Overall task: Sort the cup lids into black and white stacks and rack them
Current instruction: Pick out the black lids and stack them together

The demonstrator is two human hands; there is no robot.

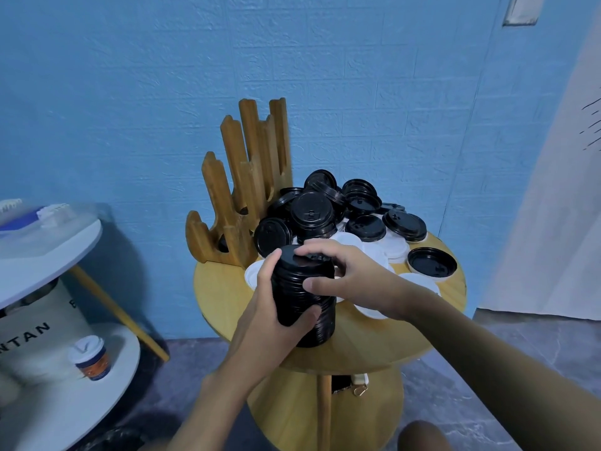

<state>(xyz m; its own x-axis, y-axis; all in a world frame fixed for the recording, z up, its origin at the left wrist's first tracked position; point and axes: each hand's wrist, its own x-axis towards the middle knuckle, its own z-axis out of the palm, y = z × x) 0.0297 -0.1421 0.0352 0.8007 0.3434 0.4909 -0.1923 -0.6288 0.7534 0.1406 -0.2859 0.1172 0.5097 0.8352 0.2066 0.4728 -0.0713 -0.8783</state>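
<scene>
Tall stack of black plastic cup lids at the near edge of the round yellow wooden table. Left hand: fingers wrapped round its lower side, hiding part of it. Right hand: fingers curled over the top lid, thumb on the side. Behind, loose black lids half-bury white lids beside a brown wooden slotted rack.

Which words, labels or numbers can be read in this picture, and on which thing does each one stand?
"NTAN": on the pale bag at lower left; its start is cut off.
Letter fragment above it: too partial to read.
Label on the paper cup: blurred, unreadable.
Raised marks on the black lids: too small to read.
Dark strokes on the white sheet, right edge: unreadable.
</scene>
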